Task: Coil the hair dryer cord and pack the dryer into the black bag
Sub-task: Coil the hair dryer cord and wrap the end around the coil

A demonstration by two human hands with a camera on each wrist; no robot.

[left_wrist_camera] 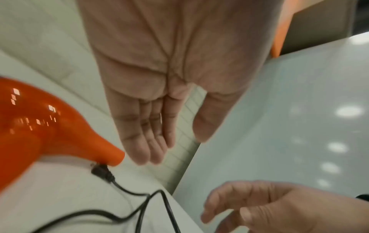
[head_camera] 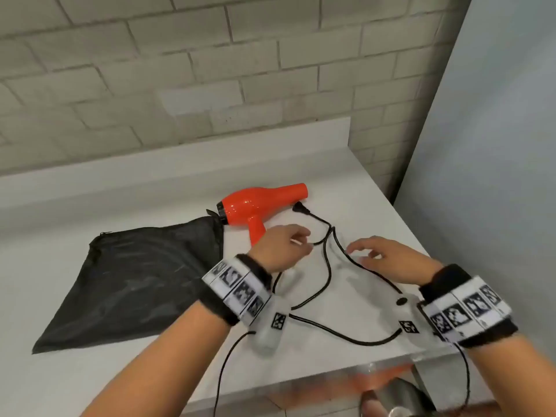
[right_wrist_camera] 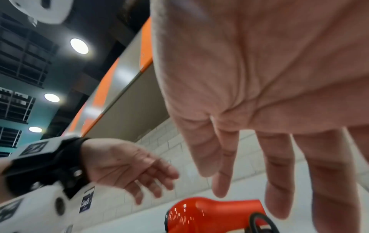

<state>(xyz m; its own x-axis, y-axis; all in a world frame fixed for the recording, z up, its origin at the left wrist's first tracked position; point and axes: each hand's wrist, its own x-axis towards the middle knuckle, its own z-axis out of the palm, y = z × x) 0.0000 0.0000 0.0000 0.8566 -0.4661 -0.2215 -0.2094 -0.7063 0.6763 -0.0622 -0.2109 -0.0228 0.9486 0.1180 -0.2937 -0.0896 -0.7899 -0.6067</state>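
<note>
The orange hair dryer (head_camera: 258, 206) (left_wrist_camera: 40, 126) (right_wrist_camera: 215, 211) lies on its side at the back of the white counter (head_camera: 90, 371). Its black cord (head_camera: 328, 275) (left_wrist_camera: 139, 211) sprawls loose in wide loops toward the front edge, the plug (head_camera: 301, 208) (left_wrist_camera: 101, 171) by the dryer's nozzle. The black bag (head_camera: 135, 278) lies flat to the left, touching the dryer's rear. My left hand (head_camera: 301, 245) (left_wrist_camera: 151, 126) (right_wrist_camera: 127, 168) hovers over the cord near the handle, fingers relaxed, holding nothing. My right hand (head_camera: 364, 254) (left_wrist_camera: 259, 209) (right_wrist_camera: 259, 157) hovers over another loop, also empty.
A pale brick wall (head_camera: 210, 70) backs the counter and a plain grey panel (head_camera: 481, 145) closes the right side. The counter's front edge (head_camera: 331, 383) runs close below my wrists, with a metal object (head_camera: 400, 395) under it at the lower right.
</note>
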